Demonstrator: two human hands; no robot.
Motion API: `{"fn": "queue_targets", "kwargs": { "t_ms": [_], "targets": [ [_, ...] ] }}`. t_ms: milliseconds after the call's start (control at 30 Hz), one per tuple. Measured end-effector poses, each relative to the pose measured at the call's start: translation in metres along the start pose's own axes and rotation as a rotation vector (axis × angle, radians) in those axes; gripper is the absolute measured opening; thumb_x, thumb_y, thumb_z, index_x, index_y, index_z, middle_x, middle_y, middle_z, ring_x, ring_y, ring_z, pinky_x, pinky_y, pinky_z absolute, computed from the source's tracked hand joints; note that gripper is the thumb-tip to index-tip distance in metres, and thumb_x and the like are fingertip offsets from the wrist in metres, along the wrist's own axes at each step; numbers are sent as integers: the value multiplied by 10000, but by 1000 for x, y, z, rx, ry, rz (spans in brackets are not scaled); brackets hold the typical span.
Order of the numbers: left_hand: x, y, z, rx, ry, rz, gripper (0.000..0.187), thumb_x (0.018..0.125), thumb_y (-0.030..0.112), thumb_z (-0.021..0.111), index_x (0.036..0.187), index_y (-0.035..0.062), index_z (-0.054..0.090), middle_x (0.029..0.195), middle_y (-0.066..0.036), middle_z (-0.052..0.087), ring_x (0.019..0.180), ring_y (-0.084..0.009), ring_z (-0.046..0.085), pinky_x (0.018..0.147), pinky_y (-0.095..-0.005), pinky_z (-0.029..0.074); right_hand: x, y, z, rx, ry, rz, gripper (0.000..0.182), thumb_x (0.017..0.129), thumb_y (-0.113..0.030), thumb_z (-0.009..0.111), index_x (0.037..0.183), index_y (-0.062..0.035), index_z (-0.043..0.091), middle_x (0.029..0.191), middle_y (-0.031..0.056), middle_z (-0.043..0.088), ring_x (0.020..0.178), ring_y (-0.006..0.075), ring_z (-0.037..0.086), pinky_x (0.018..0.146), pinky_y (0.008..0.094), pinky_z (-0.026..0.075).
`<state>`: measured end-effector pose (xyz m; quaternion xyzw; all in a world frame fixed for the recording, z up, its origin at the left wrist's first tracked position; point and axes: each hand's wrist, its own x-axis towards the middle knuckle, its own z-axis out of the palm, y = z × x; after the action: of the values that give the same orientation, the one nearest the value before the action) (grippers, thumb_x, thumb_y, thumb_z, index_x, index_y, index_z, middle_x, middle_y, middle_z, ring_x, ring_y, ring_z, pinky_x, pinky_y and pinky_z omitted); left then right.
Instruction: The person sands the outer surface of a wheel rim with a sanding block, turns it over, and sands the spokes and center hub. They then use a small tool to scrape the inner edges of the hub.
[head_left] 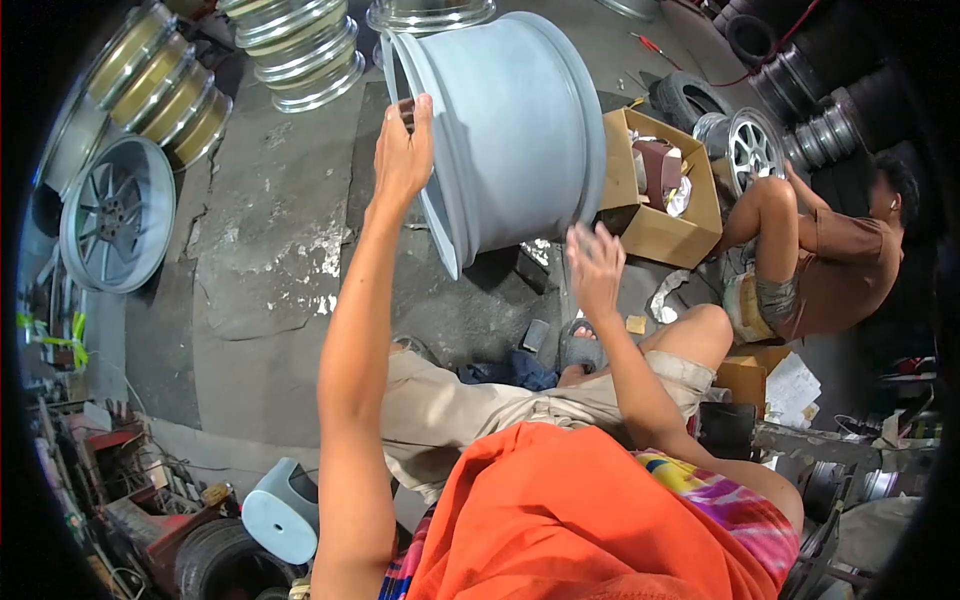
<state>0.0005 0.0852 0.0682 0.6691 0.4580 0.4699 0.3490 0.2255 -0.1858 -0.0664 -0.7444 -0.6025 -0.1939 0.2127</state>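
A large grey wheel rim (510, 130) is in front of me, tilted on its side with its barrel facing me. My left hand (404, 150) grips its left edge, the thumb outside and the fingers hooked over the lip. Below the rim's lower right edge is my right hand (597, 262), slightly blurred, its fingers spread and nothing in them. A cardboard box (665, 235) holding a brown object and white material stands just right of the rim.
Stacked rims (300, 60) stand at the back left, a spoked rim (118, 215) at the left. A co-worker (840, 250) crouches at the right beside another wheel (752, 148). A blue stool (283, 510) and tyre (235, 565) are at the lower left.
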Motion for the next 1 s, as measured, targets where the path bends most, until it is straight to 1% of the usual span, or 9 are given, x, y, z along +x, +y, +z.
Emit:
{"fn": "queue_targets", "kwargs": {
  "t_ms": [67, 167, 233, 333, 600, 733, 867, 933, 1000],
  "targets": [
    [-18, -18, -7, 49, -64, 28, 864, 996, 656, 482, 1342, -133, 533, 1192, -343, 659, 1176, -450, 630, 1049, -475, 450, -72, 7, 21, 101, -240, 275, 335, 1049, -265, 533, 1298, -122, 705, 1327, 60, 657, 1330, 322, 507, 1150, 512, 339],
    [-48, -29, -30, 310, -265, 59, 1053, 934, 755, 496, 1397, -190, 458, 1257, -401, 608, 1251, -496, 579, 1087, -499, 425, -81, 35, 57, 403, -26, 596, 376, 1069, -307, 495, 1282, -77, 703, 1238, 118, 695, 1237, 365, 582, 1093, 436, 410],
    [-70, -14, -37, 573, -765, -267, 1071, 937, 791, 440, 1261, -222, 565, 1243, -457, 578, 1280, -485, 568, 1050, -532, 447, -38, 28, 27, 517, -35, 649, 396, 1074, -324, 487, 1281, -58, 694, 1190, 143, 709, 1167, 355, 624, 1041, 405, 443],
    [-97, -31, -11, 597, -866, -305, 1075, 913, 813, 458, 1039, -237, 648, 1077, -447, 640, 1185, -495, 627, 995, -529, 476, 11, 22, 20, 741, 25, 675, 434, 1075, -359, 492, 1283, -23, 672, 1101, 182, 728, 1051, 316, 681, 952, 365, 486],
    [-154, -67, 11, 316, -384, -89, 819, 1078, 579, 326, 855, -146, 633, 801, -376, 626, 854, -518, 658, 799, -554, 460, 32, 17, 27, 777, -19, 672, 571, 1020, -448, 608, 1250, 73, 645, 1077, 233, 725, 996, 211, 670, 912, 346, 511],
    [-158, -61, -5, 363, -307, -68, 817, 1086, 545, 318, 837, -154, 660, 892, -417, 629, 938, -568, 628, 835, -600, 446, 21, 11, 12, 768, -135, 633, 576, 972, -480, 659, 1155, 66, 674, 1051, 272, 711, 1006, 402, 705, 843, 401, 530],
    [-135, -24, -36, 499, -244, -32, 798, 1088, 534, 316, 816, -124, 678, 849, -387, 639, 878, -552, 640, 800, -600, 458, 27, -9, -42, 760, 4, 518, 497, 978, -430, 670, 1108, 48, 707, 942, 241, 720, 837, 315, 716, 755, 379, 525],
    [-116, -4, -41, 431, -189, -5, 852, 1080, 575, 285, 741, -110, 662, 740, -355, 628, 730, -527, 630, 725, -586, 463, 48, -5, -71, 791, -16, 483, 445, 1026, -372, 612, 1088, 58, 708, 716, 195, 636, 636, 178, 535, 643, 352, 476],
    [-93, 9, -38, 364, -105, -83, 877, 1056, 636, 322, 619, -67, 614, 572, -222, 562, 588, -359, 570, 648, -522, 446, 64, 3, -91, 917, 9, 461, 408, 1048, -329, 580, 1081, 58, 708, 677, 173, 586, 641, 157, 436, 624, 348, 445]
  ]
}}
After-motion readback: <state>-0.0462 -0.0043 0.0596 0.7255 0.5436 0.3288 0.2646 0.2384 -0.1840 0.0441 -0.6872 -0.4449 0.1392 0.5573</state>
